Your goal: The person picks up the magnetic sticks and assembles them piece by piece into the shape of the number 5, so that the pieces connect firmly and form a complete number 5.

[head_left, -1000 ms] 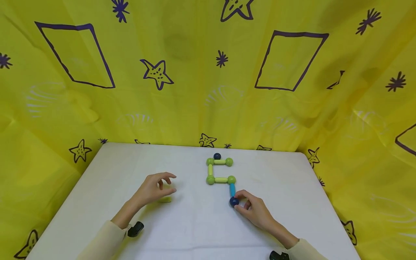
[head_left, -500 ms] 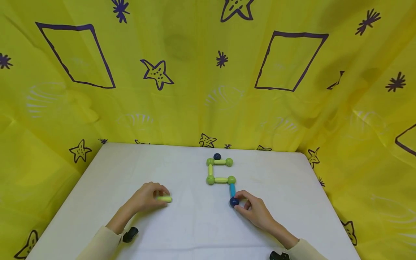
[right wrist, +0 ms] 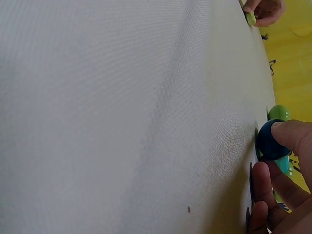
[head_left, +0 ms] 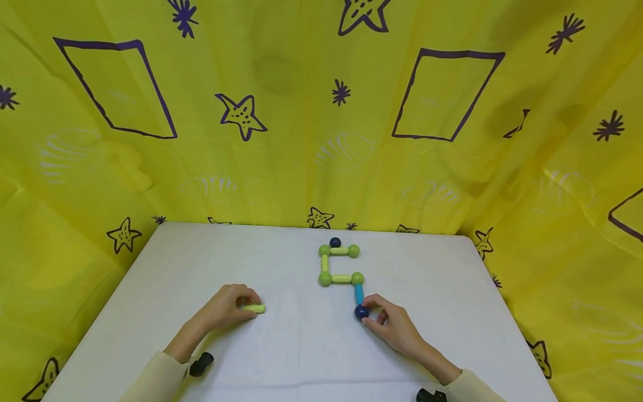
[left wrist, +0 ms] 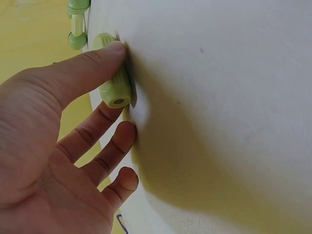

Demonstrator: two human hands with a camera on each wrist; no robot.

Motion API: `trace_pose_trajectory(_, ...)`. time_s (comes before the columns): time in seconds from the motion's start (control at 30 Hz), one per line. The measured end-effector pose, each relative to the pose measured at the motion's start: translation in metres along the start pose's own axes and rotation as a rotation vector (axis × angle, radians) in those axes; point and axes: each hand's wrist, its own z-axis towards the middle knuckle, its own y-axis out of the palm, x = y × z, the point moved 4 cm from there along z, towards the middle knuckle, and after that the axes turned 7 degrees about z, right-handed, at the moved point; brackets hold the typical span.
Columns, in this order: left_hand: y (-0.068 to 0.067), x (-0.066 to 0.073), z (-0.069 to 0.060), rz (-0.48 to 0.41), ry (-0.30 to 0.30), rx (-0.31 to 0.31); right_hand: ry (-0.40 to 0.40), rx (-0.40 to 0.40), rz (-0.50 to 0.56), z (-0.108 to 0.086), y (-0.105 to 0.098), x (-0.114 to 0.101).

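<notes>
With thumb and fingers, my left hand (head_left: 228,306) pinches a light green magnetic rod (left wrist: 116,90) lying on the white table. My right hand (head_left: 394,324) holds a dark blue ball (head_left: 361,312) between thumb and fingers, at the near end of a blue rod (head_left: 359,293). That rod's far end meets a green ball (head_left: 357,278). From there light green rods and green balls run left, back and then right in an angular shape. In the left wrist view the thumb covers part of the rod.
A second dark blue ball (head_left: 335,242) sits behind the far green rod, near the table's back edge. The white-covered table (head_left: 301,346) is bordered at the back and sides by a yellow curtain (head_left: 281,162) with drawn stars and shapes.
My left hand has come down and slightly back toward me, and its fingers have closed on the light green rod. The right hand keeps its hold on the blue ball.
</notes>
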Motion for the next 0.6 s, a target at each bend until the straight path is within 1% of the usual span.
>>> trace_pose_trajectory(0.2,0.0017,-0.0002,0.0004,-0.001,-0.020,-0.015,-0.012,0.002,-0.002,-0.0001,-0.0001,0.0002)
trace_pose_trajectory(0.33,0.0027,-0.0008,0.0013,0.005,-0.024,-0.022,-0.018,0.001,-0.004,0.0003,-0.0007,-0.0003)
trace_pose_trajectory(0.6,0.0057,0.0003,0.0035,0.006,-0.009,-0.003,-0.023,-0.002,0.000,0.0004,-0.0015,-0.0006)
